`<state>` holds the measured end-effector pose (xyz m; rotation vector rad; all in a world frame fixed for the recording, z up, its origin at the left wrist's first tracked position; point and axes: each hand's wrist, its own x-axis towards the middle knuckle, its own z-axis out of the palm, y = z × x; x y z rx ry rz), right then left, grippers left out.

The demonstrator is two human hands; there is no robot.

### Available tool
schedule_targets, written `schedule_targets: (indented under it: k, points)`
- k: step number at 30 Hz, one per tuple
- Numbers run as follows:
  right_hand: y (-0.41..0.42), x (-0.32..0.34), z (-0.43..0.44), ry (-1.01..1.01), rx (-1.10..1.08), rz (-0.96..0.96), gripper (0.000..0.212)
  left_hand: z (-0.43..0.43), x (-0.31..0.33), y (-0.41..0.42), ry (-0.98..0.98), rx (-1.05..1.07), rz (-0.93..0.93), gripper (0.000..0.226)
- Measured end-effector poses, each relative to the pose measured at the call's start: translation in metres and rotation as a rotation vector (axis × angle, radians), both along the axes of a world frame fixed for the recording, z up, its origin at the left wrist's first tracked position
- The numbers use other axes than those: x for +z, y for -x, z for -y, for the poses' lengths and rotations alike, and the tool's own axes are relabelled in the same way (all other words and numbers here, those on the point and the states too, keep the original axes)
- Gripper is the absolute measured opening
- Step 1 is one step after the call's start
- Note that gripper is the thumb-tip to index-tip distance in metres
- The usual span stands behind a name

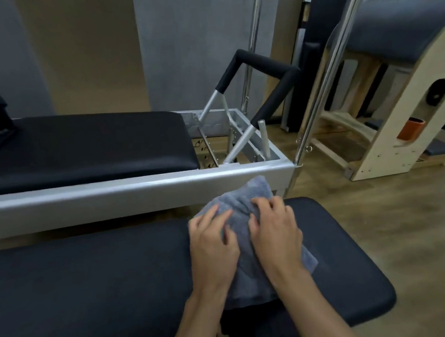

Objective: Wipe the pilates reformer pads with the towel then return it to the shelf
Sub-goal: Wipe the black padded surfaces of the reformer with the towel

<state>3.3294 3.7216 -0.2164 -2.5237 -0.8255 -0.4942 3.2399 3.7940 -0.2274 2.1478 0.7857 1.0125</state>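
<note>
My left hand [212, 243] pressed flat and my right hand [275, 234] curled its fingers into the gray towel [244, 197], both hands close together at the right end of the near pad [93, 293], whose length ran off leftward, on my left hand's side.

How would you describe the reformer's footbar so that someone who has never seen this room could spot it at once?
Look past the near black pad with the grey towel to the silver reformer frame. At its right end the footbar rises on two slanted silver arms. Unlike the bare chrome poles beside it, its top is wrapped in black foam.
</note>
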Motion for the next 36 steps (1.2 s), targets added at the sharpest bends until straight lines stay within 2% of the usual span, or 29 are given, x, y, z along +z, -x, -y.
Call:
schedule_targets:
  k: [2, 4, 7, 15, 18, 36]
  points:
    - [-0.029, -0.003, 0.024, 0.107, -0.021, -0.002, 0.033, 0.017, 0.0, -0.029, -0.083, -0.015, -0.272, 0.04]
    - [-0.039, -0.021, 0.034, 0.238, 0.09, -0.094, 0.043, 0.029, -0.014, -0.046, -0.203, -0.037, -0.562, 0.046]
    - [-0.04, -0.051, 0.025, 0.355, 0.227, -0.173, 0.052, 0.022, -0.037, -0.053, -0.275, -0.116, -0.714, 0.056]
    - [-0.074, -0.052, -0.045, 0.344, 0.348, -0.196, 0.051, -0.032, -0.043, -0.075, -0.139, -0.022, -0.689, 0.051]
    - [-0.075, -0.057, -0.047, 0.352, 0.372, -0.167, 0.051, -0.032, -0.048, -0.072, -0.155, -0.007, -0.687, 0.051]
    - [0.031, -0.048, 0.073, 0.415, 0.442, -0.185, 0.057, 0.082, -0.048, 0.036, -0.252, 0.012, -0.69, 0.053]
